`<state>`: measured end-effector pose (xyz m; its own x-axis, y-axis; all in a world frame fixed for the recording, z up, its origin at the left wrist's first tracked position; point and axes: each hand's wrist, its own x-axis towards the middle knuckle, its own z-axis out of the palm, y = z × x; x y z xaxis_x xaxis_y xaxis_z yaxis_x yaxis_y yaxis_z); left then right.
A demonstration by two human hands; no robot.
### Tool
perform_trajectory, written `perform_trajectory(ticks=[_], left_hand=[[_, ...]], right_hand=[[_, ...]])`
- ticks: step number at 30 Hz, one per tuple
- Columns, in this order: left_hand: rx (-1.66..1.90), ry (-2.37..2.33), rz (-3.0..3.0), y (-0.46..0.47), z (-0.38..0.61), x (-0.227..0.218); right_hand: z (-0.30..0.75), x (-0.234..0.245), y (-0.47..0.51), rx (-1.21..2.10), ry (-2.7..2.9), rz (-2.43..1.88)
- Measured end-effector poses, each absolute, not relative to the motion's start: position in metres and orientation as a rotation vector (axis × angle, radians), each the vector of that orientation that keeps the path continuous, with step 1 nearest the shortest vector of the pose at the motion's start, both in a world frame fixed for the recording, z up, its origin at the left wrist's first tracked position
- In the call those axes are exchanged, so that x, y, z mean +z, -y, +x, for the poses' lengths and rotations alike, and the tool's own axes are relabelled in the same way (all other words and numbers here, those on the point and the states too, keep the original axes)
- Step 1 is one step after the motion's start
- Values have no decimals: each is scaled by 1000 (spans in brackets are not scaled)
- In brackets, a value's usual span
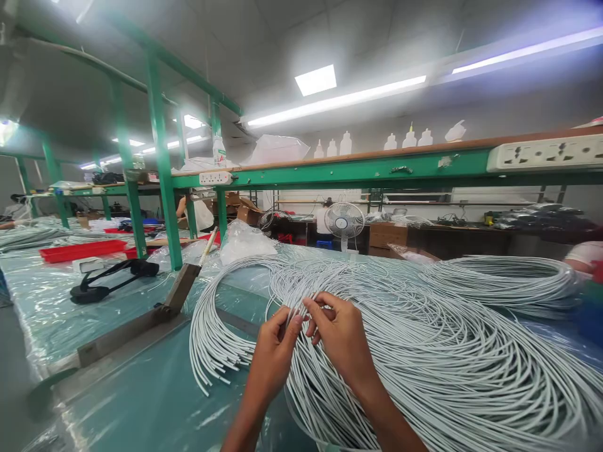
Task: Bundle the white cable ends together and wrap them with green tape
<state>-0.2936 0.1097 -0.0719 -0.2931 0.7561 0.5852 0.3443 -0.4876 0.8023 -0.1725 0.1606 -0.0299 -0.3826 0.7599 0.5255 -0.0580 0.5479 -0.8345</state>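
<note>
A large heap of thin white cables [424,351] lies in loops over the right and middle of the table. In front of me, my left hand [277,345] pinches a few cable strands between thumb and fingers. Close beside it, my right hand [342,336] also has thumb and fingertips closed on strands at the same spot. The exact strands between the fingertips are partly hidden. Left of my hands, a curved bundle of cut cable ends [221,351] fans out on the table.
A guillotine paper cutter [127,333] with its arm raised lies at left. Beyond it are a black strapped item [110,279] and a red tray [82,251]. A green shelf [358,171] with bottles spans the table's back. A fan [343,220] and other people stand farther off.
</note>
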Motion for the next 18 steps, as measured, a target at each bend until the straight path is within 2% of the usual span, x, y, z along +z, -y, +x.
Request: perform_trajectory(ticks=[6, 11, 13, 15, 18], left_hand=[[1875, -1450, 1683, -110, -293, -74], [2179, -1316, 1244, -115, -303, -78], [2200, -1175, 1105, -116, -305, -78], [2137, -1103, 1052, -114, -305, -77], [2012, -1158, 1079, -112, -303, -76]], right_hand=[[-173, -32, -160, 974, 1768, -518], [-173, -32, -163, 1169, 1646, -459], [-173, -34, -163, 1221, 1770, -477], [-175, -38, -159, 1152, 2023, -500], [-179, -42, -150, 845, 2257, -538]])
